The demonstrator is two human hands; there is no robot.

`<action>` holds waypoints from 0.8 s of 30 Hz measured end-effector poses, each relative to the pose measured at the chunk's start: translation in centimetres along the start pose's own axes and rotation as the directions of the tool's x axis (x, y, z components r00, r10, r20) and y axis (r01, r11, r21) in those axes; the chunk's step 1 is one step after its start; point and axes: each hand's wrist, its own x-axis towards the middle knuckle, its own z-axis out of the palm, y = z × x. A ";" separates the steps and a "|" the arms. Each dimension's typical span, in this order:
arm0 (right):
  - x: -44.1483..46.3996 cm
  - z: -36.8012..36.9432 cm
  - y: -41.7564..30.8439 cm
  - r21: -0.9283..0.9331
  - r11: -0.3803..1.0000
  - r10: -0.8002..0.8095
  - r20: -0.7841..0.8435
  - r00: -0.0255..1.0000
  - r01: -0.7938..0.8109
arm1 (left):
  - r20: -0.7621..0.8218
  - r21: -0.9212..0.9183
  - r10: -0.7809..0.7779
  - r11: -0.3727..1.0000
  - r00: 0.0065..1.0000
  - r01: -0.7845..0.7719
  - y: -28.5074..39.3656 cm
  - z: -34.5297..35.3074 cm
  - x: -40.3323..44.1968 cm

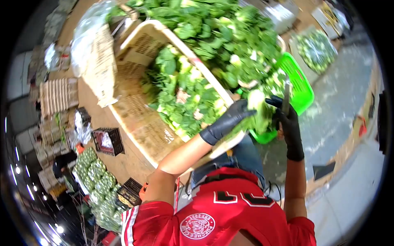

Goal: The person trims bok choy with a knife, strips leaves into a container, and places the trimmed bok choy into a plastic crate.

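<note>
While the right hand (289, 125) clamps a knife (286, 96), the left hand (227, 121) touches bright, pale-ended leafy greens (257, 101), its grip unclear

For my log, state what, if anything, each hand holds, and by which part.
The right hand holds a knife below its exposed blade. The left hand is at the greens, near the pale stalk; whether it holds them cannot be told.

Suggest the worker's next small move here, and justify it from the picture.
Probably bring the knife to the leafy green's pale end: the right hand holds the knife close by, the left hand is beside the green, and that end is exposed.
</note>
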 end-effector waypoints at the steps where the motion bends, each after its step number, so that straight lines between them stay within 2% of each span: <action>1: 0.9 0.4 0.8 0.111 0.992 -0.052 -0.030 0.998 0.055 | -0.083 -0.222 0.017 0.974 0.996 -0.035 1.6 -3.5 0.3; 2: 1.9 0.5 0.6 -0.055 0.993 -0.106 -0.008 0.994 0.106 | -0.204 -0.460 -0.043 0.886 0.978 -0.056 3.3 -7.2 1.1; 3: 2.1 1.2 -0.5 -0.070 0.996 -0.057 -0.015 0.998 0.056 | -0.178 -0.447 0.044 0.887 0.983 -0.121 4.5 -13.5 2.6; 4: 2.1 1.8 -1.4 -0.089 0.996 -0.002 -0.030 1.000 -0.001 | -0.288 -0.278 0.198 0.919 0.937 -0.280 7.1 -18.2 3.8; 5: 2.6 1.4 0.1 -0.227 0.974 -0.009 -0.056 0.998 -0.004 | -0.387 -0.080 0.344 0.912 0.855 -0.403 9.7 -22.9 5.0; 6: 2.6 1.2 1.5 -0.238 0.969 0.051 -0.090 0.995 -0.071 | -0.468 0.185 0.480 0.874 0.742 -0.449 10.4 -25.8 4.8; 7: 2.6 0.8 2.8 -0.249 0.958 0.111 -0.127 0.986 -0.140 | -0.533 0.467 0.602 0.795 0.594 -0.387 11.0 -28.7 4.7; 8: 2.6 0.6 3.4 -0.258 0.945 0.165 -0.162 0.973 -0.203 | -0.575 0.673 0.697 0.701 0.430 -0.237 11.7 -31.6 4.5; 9: 2.2 1.7 2.9 -0.290 0.935 0.158 -0.169 0.973 -0.202 | -0.562 0.739 0.716 0.660 0.414 -0.138 9.0 -35.3 4.0; 11: 2.1 1.2 5.5 -0.278 0.934 0.181 -0.165 0.970 -0.222 | -0.582 0.740 0.622 0.673 0.524 0.023 0.9 -37.4 2.7; 12: 2.0 1.1 6.5 -0.263 0.934 0.203 -0.167 0.965 -0.242 | -0.520 0.828 0.622 0.535 0.586 0.168 -3.0 -36.6 2.0; 13: 1.8 0.9 7.7 -0.241 0.938 0.212 -0.164 0.963 -0.248 | -0.478 0.865 0.460 0.393 0.748 0.311 -10.1 -38.5 2.0; 14: 1.7 0.8 8.8 -0.216 0.943 0.221 -0.162 0.962 -0.253 | -0.504 0.826 0.317 0.449 0.804 0.341 -14.5 -38.0 2.0; 16: 1.6 1.1 10.7 -0.205 0.928 0.263 -0.233 0.936 -0.312 | -0.491 0.865 0.441 0.140 0.751 0.483 -18.7 -38.1 3.1; 17: 1.3 1.3 11.4 -0.198 0.916 0.291 -0.271 0.918 -0.349 | -0.560 0.801 0.414 0.049 0.718 0.597 -19.6 -38.8 4.2; 18: 0.8 1.3 11.9 -0.193 0.901 0.321 -0.308 0.896 -0.389 | -0.599 0.757 0.456 0.054 0.658 0.651 -20.5 -39.5 5.1; 19: 0.2 0.9 12.6 -0.119 0.910 0.348 -0.300 0.888 -0.397 | -0.598 0.777 0.365 0.046 0.713 0.628 -19.6 -40.0 5.5; 20: -0.1 0.7 13.3 -0.119 0.901 0.365 -0.308 0.879 -0.417 | -0.613 0.729 0.372 -0.075 0.698 0.680 -20.1 -40.9 6.2; 22: -0.7 0.5 14.2 -0.107 0.893 0.387 -0.312 0.868 -0.437 | -0.508 0.789 0.508 -0.049 0.696 0.612 -20.4 -41.5 5.8; 24: -0.7 0.7 14.1 -0.134 0.878 0.401 -0.319 0.859 -0.460 | -0.542 0.823 0.501 0.152 0.675 0.548 -19.8 -40.9 4.3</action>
